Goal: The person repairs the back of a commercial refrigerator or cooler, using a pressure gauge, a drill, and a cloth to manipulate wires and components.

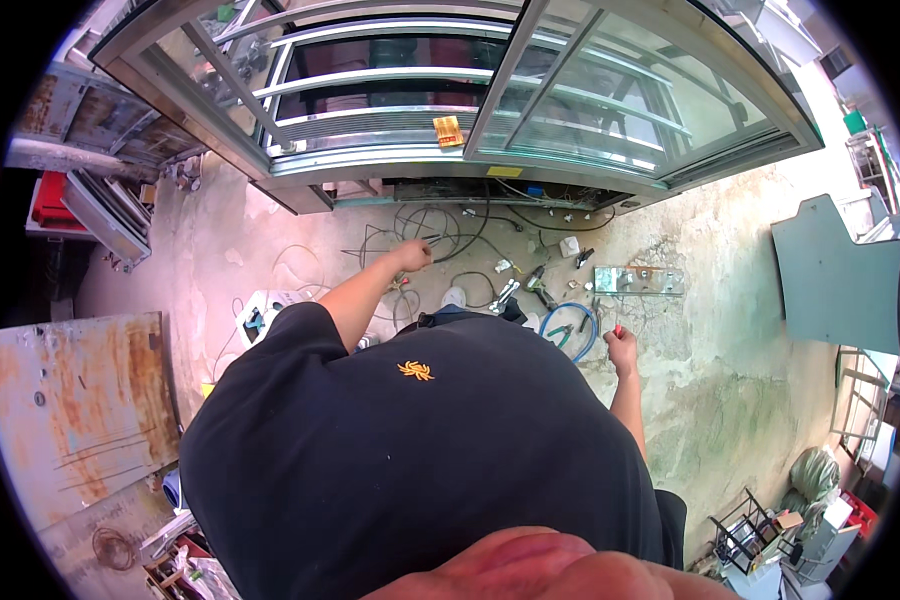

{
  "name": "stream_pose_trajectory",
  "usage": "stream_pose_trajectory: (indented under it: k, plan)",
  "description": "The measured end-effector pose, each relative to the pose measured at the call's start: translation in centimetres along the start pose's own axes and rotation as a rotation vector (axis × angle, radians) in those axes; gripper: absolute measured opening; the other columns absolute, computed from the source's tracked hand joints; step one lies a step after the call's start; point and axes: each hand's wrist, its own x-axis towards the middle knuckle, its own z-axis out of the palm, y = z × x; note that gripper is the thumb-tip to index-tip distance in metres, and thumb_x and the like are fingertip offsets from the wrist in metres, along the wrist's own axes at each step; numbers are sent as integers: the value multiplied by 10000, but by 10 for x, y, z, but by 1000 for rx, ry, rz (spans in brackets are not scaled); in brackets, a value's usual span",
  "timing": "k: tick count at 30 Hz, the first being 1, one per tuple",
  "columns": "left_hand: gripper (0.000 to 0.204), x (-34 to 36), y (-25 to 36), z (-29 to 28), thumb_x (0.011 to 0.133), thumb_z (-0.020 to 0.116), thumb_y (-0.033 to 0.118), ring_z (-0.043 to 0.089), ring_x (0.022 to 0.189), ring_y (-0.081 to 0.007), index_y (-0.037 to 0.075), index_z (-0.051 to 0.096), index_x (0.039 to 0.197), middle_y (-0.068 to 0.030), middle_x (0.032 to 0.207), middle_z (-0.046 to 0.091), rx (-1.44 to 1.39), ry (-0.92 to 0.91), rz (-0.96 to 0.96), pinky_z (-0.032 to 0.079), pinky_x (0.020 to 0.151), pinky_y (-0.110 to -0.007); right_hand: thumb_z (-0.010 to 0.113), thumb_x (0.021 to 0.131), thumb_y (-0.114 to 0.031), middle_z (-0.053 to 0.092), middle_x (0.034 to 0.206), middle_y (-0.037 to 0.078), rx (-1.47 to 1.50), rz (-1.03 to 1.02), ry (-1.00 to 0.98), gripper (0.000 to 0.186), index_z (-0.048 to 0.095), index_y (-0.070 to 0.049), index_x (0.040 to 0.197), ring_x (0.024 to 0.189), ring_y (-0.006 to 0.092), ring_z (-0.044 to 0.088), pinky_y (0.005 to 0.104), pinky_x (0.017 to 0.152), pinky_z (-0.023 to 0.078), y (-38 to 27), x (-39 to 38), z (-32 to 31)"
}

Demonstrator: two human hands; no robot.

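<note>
My left hand is closed low over the floor, with a dark cable at its fingertips. Loops of the same kind of cable spread around it, below the glass cabinet. Off to the right, my right hand is closed on a small red object; only its red end shows, too little to name. Left of that hand lie a blue hose loop, green-handled pliers and a cordless drill. Spanners rest near my foot.
Ahead, the cabinet has sliding glass doors and metal shelf rails. A metal panel lies on the concrete to the right. A white container stands at left, near a rusty sheet. A grey-green panel is at far right.
</note>
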Motion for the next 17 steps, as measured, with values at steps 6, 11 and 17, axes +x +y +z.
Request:
stream_pose_trajectory:
  k: [6, 11, 17]
  plan:
    - [511, 100, 31, -108, 865, 682, 203, 663, 1144, -421, 81, 592, 1353, -253, 1241, 658, 311, 349, 148, 566, 940, -505, 712, 799, -186, 658, 704, 101, -40, 325, 32, 208, 671, 16, 818, 668, 188, 619, 397, 644, 493, 52, -141, 25]
    - [638, 219, -8, -188, 945, 563, 105, 557, 1281, -432, 215, 430, 1559, -253, 1495, 471, 729, 423, 299, 497, 1067, -482, 738, 794, -224, 691, 764, 127, -67, 705, 200, 264, 719, 18, 900, 680, 213, 651, 379, 622, 510, 91, -284, 58]
    - [798, 321, 19, -196, 989, 580, 195, 484, 1407, -423, 348, 183, 1664, -153, 1737, 106, 1126, 98, 277, 540, 1040, -541, 749, 750, -296, 753, 959, 262, -46, 1057, 102, 410, 754, 38, 988, 940, 322, 747, 430, 860, 564, 82, -447, 190]
